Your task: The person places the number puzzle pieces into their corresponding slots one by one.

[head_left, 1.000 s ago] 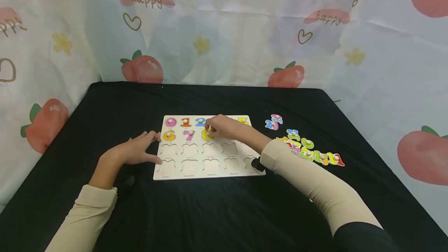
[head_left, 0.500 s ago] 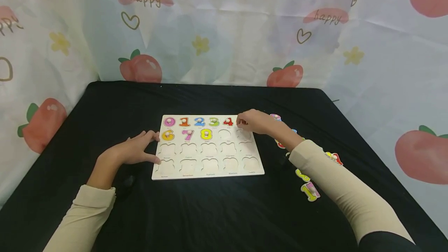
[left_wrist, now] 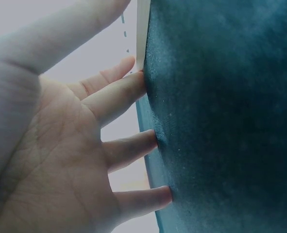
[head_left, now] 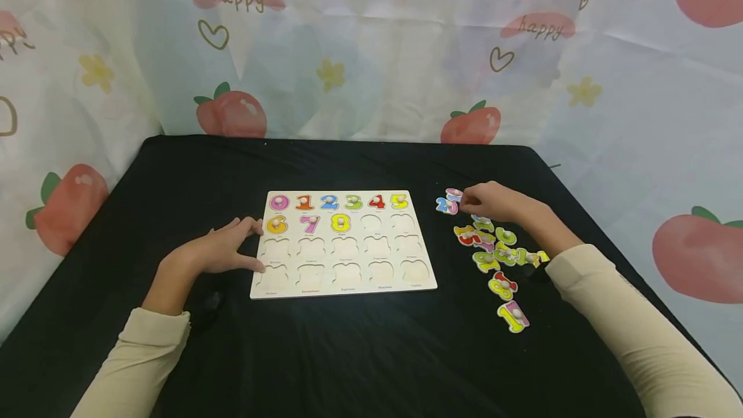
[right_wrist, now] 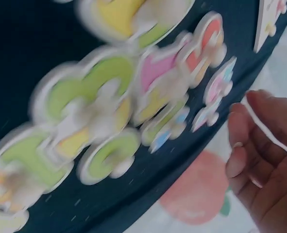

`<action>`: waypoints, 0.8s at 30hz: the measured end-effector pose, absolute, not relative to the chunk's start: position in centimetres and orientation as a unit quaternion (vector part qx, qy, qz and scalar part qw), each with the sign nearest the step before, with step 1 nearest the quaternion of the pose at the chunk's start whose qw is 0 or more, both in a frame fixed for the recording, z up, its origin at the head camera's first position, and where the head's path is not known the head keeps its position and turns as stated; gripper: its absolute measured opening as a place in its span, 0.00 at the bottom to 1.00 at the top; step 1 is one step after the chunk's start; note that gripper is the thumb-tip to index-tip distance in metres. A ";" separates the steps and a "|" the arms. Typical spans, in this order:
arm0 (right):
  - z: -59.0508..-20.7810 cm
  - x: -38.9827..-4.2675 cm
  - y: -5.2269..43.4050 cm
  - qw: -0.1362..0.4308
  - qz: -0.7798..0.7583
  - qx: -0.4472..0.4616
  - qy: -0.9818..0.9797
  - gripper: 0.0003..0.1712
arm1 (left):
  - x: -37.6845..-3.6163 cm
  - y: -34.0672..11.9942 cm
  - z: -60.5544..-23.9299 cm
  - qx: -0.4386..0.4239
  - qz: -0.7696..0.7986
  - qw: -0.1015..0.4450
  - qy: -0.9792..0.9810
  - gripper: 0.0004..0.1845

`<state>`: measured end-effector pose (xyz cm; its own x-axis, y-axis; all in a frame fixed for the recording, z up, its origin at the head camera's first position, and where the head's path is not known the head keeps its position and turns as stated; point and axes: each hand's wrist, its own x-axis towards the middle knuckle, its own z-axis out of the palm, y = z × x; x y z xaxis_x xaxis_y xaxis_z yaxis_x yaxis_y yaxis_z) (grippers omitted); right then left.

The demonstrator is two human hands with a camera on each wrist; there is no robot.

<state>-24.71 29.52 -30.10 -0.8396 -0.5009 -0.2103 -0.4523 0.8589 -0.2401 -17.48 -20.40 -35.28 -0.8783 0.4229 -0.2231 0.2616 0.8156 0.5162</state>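
Note:
A white wooden number puzzle board (head_left: 360, 257) lies on the black cloth in the head view. Knobbed number pieces 0 to 8 sit in its upper two rows, including the yellow 8 (head_left: 340, 223) and yellow 5 (head_left: 399, 201). My left hand (head_left: 223, 247) has its fingers and thumb spread against the board's left edge; the left wrist view shows the fingertips along that edge. My right hand (head_left: 496, 202) hovers right of the board, close by a blue-and-pink piece (head_left: 447, 205). Its fingers are loosely curled, with no piece visible between them in the right wrist view.
Loose number pieces lie in an overlapping cluster (head_left: 486, 244) right of the board. A green piece (head_left: 506, 236) is at its upper right. Nearer are a yellow-and-red piece (head_left: 502, 286) and a yellow-and-pink piece (head_left: 513, 317). A fruit-printed curtain (head_left: 371, 69) hangs behind the table.
My right hand has moved right, from the 8 past the 5 to the loose pieces, uncovering the board's upper right. The left hand has stayed at the board's edge.

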 end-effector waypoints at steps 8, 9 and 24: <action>-29.5 -23.3 32.9 0.219 -0.062 -0.171 0.959 0.04 | -17.3 -20.5 -35.3 0.181 0.244 0.163 0.939 0.41; -29.5 -23.1 33.1 0.233 -0.065 -0.163 0.956 0.04 | -17.3 -20.5 -35.2 0.181 0.244 0.163 0.939 0.41; -30.4 -22.8 34.8 0.266 -0.087 -0.131 0.951 0.05 | -17.6 -20.5 -35.4 0.186 0.242 0.162 0.938 0.40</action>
<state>-22.78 34.79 -30.38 -0.8248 -0.2950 -0.4824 -0.2027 0.9507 -0.2348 -17.58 -20.52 -35.37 -0.8787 0.4267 -0.2142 0.2699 0.8140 0.5144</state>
